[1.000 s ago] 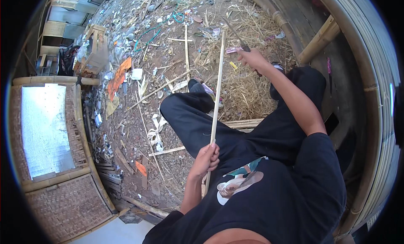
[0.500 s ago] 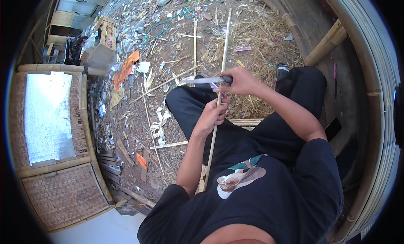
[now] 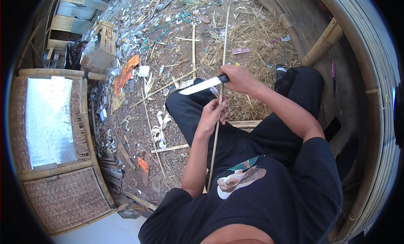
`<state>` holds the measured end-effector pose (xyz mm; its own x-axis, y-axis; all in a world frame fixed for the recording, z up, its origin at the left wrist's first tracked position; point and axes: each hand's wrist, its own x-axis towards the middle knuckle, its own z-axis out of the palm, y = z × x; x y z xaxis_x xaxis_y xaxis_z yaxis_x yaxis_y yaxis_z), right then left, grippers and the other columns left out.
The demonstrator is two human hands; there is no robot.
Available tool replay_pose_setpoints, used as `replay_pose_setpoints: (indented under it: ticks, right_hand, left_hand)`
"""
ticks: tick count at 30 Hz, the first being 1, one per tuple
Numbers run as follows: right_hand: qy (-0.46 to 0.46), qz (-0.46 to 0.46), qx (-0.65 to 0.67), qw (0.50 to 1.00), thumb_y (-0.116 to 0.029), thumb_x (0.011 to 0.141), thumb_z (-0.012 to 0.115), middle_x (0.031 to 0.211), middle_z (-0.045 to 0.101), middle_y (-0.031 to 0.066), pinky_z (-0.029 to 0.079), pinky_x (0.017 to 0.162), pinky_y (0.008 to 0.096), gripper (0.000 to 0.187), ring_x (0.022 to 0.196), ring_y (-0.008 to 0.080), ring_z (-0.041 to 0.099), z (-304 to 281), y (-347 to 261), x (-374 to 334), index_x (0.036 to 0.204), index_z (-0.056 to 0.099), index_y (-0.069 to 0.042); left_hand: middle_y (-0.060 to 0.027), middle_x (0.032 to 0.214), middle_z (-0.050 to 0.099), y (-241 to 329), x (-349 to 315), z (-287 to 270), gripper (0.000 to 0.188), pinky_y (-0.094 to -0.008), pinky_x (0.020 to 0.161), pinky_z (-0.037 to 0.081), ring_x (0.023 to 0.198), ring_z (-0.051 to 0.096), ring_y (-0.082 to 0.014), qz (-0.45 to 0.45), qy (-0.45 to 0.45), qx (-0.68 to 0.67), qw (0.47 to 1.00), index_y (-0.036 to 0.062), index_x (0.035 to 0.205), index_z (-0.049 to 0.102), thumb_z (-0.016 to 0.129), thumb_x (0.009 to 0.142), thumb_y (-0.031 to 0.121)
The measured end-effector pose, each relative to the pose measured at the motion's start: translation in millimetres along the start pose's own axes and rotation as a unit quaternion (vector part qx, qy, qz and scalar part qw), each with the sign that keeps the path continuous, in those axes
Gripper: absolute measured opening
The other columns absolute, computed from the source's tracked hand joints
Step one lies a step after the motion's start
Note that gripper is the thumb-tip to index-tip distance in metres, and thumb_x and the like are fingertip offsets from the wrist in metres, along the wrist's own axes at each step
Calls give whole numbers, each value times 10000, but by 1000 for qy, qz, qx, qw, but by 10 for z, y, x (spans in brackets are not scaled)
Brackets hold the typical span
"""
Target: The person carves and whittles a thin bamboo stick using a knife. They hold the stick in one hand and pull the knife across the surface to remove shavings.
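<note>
A long, thin bamboo strip (image 3: pixel 226 38) runs from my chest out over the ground between my knees. Around its middle, above my lap, my left hand (image 3: pixel 213 112) is closed. Farther up, my right hand (image 3: pixel 238 79) grips the black handle of a knife (image 3: pixel 202 85). The pale blade points left, beside the strip, with its flat side showing. My right fingers lie over the strip at the handle; whether they also pinch it is hidden.
Loose strips (image 3: pixel 194 50) and scraps litter the ground, with dry straw (image 3: pixel 261 29) ahead. Orange plastic (image 3: pixel 126 72) lies to the left, near a wooden crate (image 3: pixel 101 50). A woven bamboo panel (image 3: pixel 67 193) borders the left; bamboo railings (image 3: pixel 372 88) curve along the right.
The knife has turned so its blade tip points lower left and its flat face shows. My right hand has rolled over slightly. The left hand still holds the strip, its fingers a little looser.
</note>
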<state>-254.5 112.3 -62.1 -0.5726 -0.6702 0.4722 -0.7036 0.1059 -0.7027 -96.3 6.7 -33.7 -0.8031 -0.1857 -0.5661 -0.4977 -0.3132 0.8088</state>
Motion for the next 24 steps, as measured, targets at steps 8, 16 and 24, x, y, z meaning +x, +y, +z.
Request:
replay_pose_setpoints:
  ticks: [8, 16, 24]
  right_hand:
    - [15, 170, -131, 977, -81, 759, 610, 767, 601, 184, 470, 642, 461, 138, 748, 375, 606, -271, 417, 192, 850, 524, -24]
    - [-84, 336, -126, 930, -398, 728, 661, 728, 633, 216, 510, 690, 448, 401, 720, 365, 637, -398, 529, 117, 736, 652, 2]
    - [-139, 311, -130, 931, -178, 587, 619, 667, 599, 279, 513, 676, 456, 244, 680, 407, 624, 300, 450, -231, 627, 617, 62]
  left_hand:
    - [65, 591, 332, -247, -98, -16, 263, -174, 345, 225, 399, 272, -7, -7, -8, 23, 1000, 4, 1048, 540, 422, 988, 231]
    - [64, 614, 349, -313, 50, -114, 261, -169, 366, 242, 413, 287, -9, 2, -7, 15, 1000, 12, 1139, 549, 458, 971, 190]
    - [19, 614, 515, -496, 442, -225, 257, -237, 486, 345, 542, 412, -34, 83, 53, 127, 987, -18, 1080, 621, 539, 909, 155]
